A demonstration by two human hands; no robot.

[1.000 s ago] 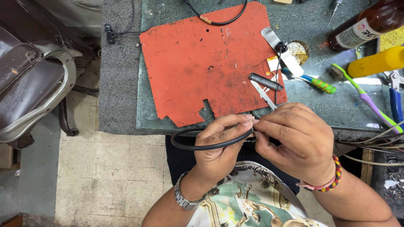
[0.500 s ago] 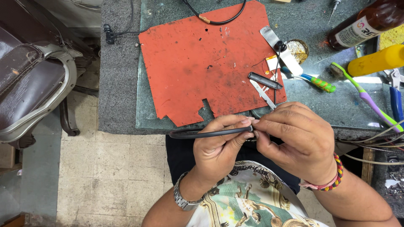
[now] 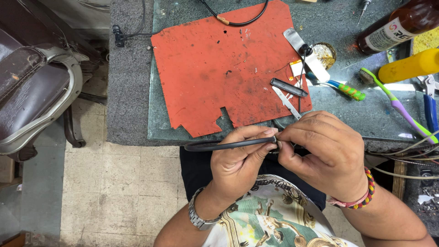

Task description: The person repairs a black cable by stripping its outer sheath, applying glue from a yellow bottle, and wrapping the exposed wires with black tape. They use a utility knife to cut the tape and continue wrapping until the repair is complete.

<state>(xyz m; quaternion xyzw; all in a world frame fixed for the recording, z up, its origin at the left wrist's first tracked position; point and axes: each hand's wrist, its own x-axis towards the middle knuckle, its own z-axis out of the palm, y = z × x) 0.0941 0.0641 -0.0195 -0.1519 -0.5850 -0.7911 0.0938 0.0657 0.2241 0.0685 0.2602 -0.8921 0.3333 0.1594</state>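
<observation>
My left hand [image 3: 240, 160] pinches a black curved neckband-like cable [image 3: 219, 145] that sticks out to the left, just below the bench edge. Fingertips of my right hand [image 3: 327, 153] meet the left fingertips at the band's right end, gripping that end. A metal watch sits on my left wrist and a beaded bracelet on my right. On the red mat [image 3: 224, 64] above lie a small black oblong part [image 3: 289, 87] and metal tweezers [image 3: 287, 101].
On the green bench top [image 3: 366, 114] lie two toothbrushes [image 3: 395, 103], a small round tin [image 3: 323, 54], a brown bottle [image 3: 398, 25], a yellow bottle [image 3: 409, 66] and blue-handled pliers [image 3: 430, 107]. A brown chair [image 3: 32, 91] stands at the left on the tiled floor.
The black band has straightened from a sagging loop into a nearly level line. Both hands stayed in place at the bench edge.
</observation>
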